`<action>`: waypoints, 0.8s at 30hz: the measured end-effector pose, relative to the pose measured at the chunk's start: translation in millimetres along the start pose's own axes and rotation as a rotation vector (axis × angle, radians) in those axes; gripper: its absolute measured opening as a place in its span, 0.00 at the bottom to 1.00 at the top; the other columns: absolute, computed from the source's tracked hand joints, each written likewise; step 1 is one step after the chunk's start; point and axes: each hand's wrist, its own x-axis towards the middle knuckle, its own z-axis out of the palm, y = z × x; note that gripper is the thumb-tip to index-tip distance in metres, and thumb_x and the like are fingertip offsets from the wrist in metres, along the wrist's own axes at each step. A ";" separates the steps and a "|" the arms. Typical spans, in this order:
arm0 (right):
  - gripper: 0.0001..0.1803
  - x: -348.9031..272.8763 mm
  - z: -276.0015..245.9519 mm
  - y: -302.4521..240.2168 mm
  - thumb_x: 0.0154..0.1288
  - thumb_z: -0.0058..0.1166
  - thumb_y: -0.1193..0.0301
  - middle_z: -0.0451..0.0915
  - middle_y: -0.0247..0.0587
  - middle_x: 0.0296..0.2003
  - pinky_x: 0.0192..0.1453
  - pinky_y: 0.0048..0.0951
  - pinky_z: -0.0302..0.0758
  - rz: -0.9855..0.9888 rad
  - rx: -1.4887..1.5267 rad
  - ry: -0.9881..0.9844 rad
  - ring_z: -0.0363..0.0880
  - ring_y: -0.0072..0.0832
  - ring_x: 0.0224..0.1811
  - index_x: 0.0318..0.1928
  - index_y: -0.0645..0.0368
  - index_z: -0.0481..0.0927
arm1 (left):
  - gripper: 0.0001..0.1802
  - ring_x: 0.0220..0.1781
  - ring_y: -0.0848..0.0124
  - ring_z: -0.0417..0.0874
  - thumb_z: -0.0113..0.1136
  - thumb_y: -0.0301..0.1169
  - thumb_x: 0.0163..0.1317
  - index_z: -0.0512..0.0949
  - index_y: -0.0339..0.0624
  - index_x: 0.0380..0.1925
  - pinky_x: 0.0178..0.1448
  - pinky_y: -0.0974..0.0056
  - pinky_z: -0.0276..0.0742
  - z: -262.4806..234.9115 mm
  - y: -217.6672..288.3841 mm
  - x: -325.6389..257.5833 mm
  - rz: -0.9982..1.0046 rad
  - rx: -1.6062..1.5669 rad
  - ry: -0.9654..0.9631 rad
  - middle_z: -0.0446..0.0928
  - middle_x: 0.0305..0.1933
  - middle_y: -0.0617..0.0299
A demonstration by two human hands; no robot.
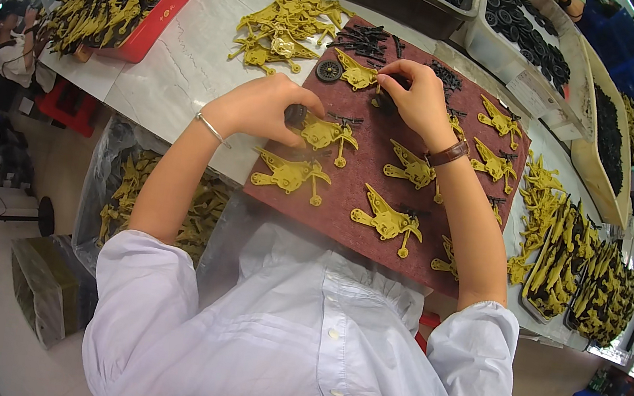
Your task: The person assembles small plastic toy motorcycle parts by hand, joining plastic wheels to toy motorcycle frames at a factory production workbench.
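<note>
Frame piece, yellow [327, 134], on maroon mat [364, 155]: apparently light, stiff plastic, likely fragile where thin; best held by its broad middle. Left hand [263, 107] beside it, grip closed on black wheel [294, 116]. Right hand [418, 99] over dark piece [382, 101], partly hidden; grip cannot be told.

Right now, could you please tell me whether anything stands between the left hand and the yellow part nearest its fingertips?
Yes: a dark round piece sits inside the curve of the left hand, by the left end of the yellow part. Blur hides whether it is gripped; nothing else visible is in the way.
</note>
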 end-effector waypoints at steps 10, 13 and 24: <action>0.10 -11.2 -28.7 -11.5 0.52 0.63 0.68 0.84 0.45 0.29 0.42 0.32 0.78 0.115 -0.042 -0.165 0.84 0.36 0.33 0.32 0.62 0.84 | 0.18 0.38 0.59 0.83 0.67 0.33 0.42 0.83 0.42 0.37 0.45 0.62 0.78 0.1 5.0 3.5 0.004 0.095 0.027 0.83 0.37 0.56; 0.11 -16.4 -30.4 -15.6 0.50 0.64 0.67 0.83 0.46 0.29 0.41 0.33 0.78 -0.019 -0.158 -0.116 0.83 0.38 0.33 0.31 0.62 0.84 | 0.16 0.32 0.59 0.82 0.67 0.35 0.41 0.83 0.46 0.34 0.39 0.59 0.77 1.8 -0.1 7.6 0.106 0.134 0.159 0.81 0.28 0.57; 0.12 -3.4 -27.2 -7.0 0.54 0.64 0.66 0.83 0.48 0.32 0.49 0.35 0.74 0.127 -0.104 -0.257 0.81 0.39 0.40 0.35 0.62 0.84 | 0.17 0.39 0.60 0.83 0.68 0.34 0.42 0.83 0.43 0.35 0.46 0.62 0.77 5.0 2.5 9.5 0.047 0.110 0.113 0.83 0.37 0.57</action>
